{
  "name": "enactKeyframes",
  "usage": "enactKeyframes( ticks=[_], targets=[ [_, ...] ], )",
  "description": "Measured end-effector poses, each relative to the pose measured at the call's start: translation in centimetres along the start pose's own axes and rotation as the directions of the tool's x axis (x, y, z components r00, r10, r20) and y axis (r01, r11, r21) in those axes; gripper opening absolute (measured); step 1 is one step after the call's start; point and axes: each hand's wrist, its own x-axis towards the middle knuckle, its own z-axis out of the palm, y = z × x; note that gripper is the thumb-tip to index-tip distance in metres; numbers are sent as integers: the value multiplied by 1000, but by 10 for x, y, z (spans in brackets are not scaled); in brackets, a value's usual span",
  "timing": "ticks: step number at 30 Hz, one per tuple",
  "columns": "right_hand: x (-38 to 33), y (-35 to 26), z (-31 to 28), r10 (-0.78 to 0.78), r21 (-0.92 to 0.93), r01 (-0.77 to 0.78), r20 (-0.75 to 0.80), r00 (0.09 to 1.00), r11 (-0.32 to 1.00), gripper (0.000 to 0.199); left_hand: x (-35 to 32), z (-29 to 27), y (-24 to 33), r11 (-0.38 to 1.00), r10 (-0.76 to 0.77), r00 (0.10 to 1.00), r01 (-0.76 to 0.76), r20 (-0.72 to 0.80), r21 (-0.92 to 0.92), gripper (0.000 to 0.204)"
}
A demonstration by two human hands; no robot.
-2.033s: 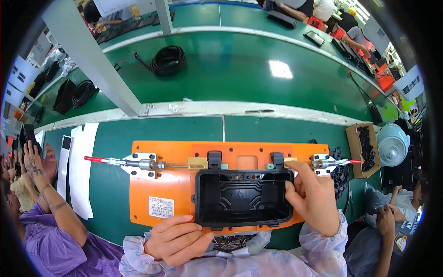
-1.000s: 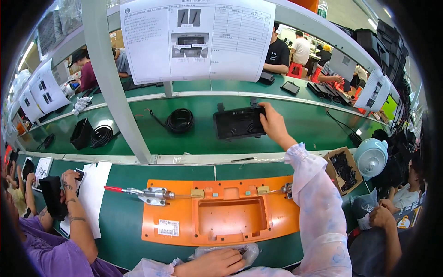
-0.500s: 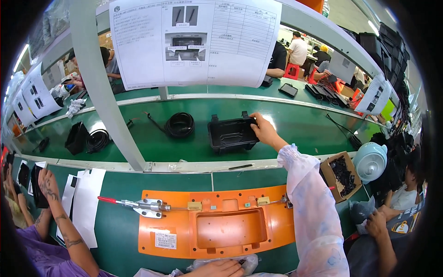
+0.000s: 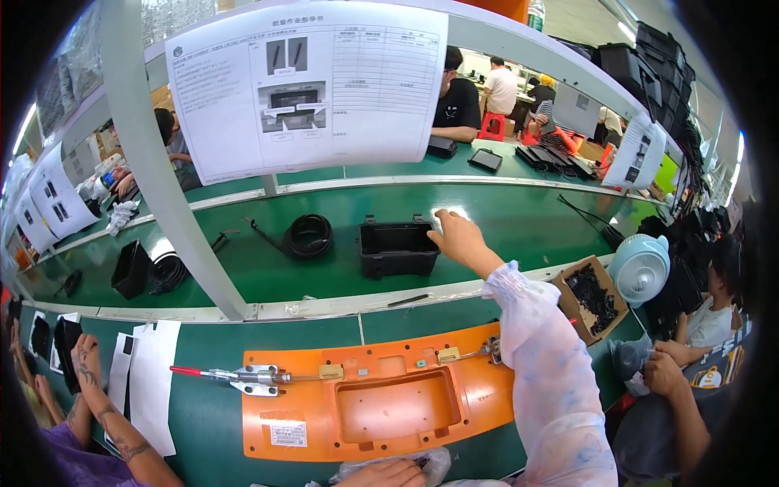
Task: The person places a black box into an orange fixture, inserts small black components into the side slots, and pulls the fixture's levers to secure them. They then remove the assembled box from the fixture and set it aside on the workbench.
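An open-topped black plastic box (image 4: pixel 398 264) with two latch tabs on its far rim stands flat on the green shelf beyond the rail. My right hand (image 4: pixel 461 242) is at its right end, fingers apart, the thumb close to the rim; whether it still touches is hard to tell. At the lower edge my left hand (image 4: pixel 385 473) lies with fingers stretched out on a clear plastic bag (image 4: pixel 436 464) that has small dark pieces in it. Between the hands is an orange fixture (image 4: pixel 316 406) with a rectangular recess and a red-handled toggle clamp (image 4: pixel 260 377).
A coiled black cable (image 4: pixel 308 237) lies left of the box. To the right are a cardboard box (image 4: pixel 590 300) of small black parts and a light-blue fan (image 4: pixel 639 272). A metal post (image 4: pixel 166 162) and hanging paper sheet (image 4: pixel 304 97) stand in front. Co-workers' arms show at both sides.
The black box, tilted in my right hand's grip before, now rests level on the shelf. My right hand has loosened from its corner. My left hand stays on the bag.
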Motion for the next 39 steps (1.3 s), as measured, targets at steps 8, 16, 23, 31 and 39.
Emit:
enactKeyframes(
  ticks=[8, 16, 23, 31, 39],
  targets=[
    [-155, -30, -110, -105, 534, 108, -38, 994, 838, 31, 8, 1, -1, 998, 13, 1000, -13, -2, 57, 18],
    [-252, -7, -101, 77, 541, 156, -384, 920, 826, 17, 17, -15, 1, 998, -30, 990, 23, 136, 52, 27],
    [-295, 49, -74, 590, 674, -113, -538, 603, 730, 21, 15, -15, 14, 996, -91, 994, 89, 55, 32, 26],
    [-311, 81, -48, 470, 165, -440, -333, 817, 883, 31, 20, -16, 16, 996, -93, 995, 92, 39, 20, 26],
    [-307, 75, -35, 350, 65, -344, -211, 912, 937, 38, 8, -11, 3, 994, -111, 961, 110, 254, 19, 29]
  ],
)
